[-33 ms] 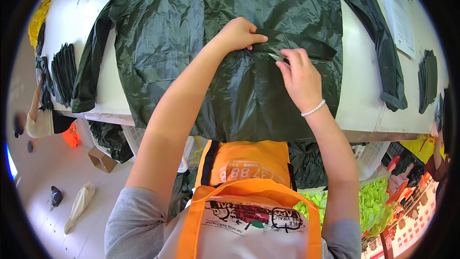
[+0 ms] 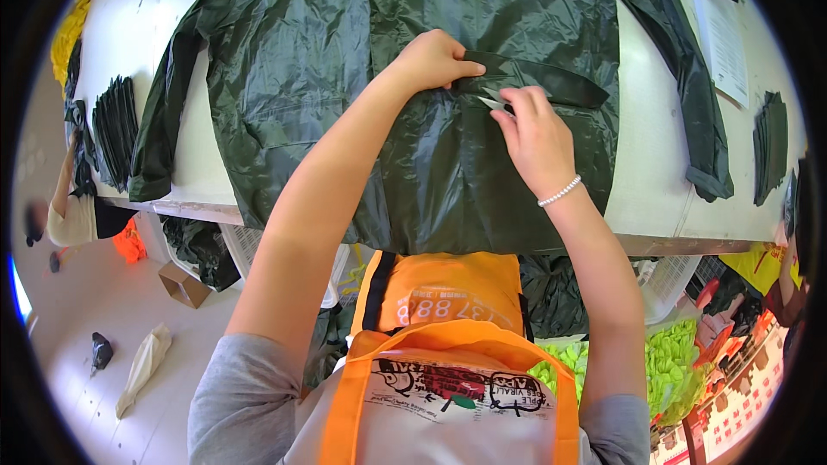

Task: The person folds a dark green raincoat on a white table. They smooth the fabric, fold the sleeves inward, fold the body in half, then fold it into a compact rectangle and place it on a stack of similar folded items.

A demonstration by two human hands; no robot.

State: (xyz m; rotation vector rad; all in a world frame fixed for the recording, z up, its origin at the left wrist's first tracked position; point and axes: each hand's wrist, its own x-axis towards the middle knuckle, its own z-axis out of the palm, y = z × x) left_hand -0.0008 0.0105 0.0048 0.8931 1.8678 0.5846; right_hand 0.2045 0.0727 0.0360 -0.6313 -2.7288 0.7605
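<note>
A dark green, shiny jacket (image 2: pixel 293 52) lies spread out before me, its sleeves to either side. My left hand (image 2: pixel 431 62) pinches the left end of a pocket flap (image 2: pixel 551 79), thumb pointing right along it. Just below and to the right, my right hand (image 2: pixel 541 133) is closed around small thread snips (image 2: pixel 491 103). Their pale pointed blades stand slightly apart and point left, close to the jacket below the flap. My fingers hide the rest of the snips. Whether a thread lies between the blades is too small to see.
Under the jacket is a pale table (image 2: pixel 646 181). Folded dark pieces (image 2: pixel 114 133) stand at left, with another stack (image 2: pixel 769 146) at right beside a paper sheet (image 2: pixel 722 43). An orange bag (image 2: pixel 448 288) hangs at the near edge. A co-worker's arm (image 2: pixel 65 176) shows far left.
My right hand has shifted slightly left with the snips, whose blades now show more plainly apart. My left hand keeps its pinch on the flap.
</note>
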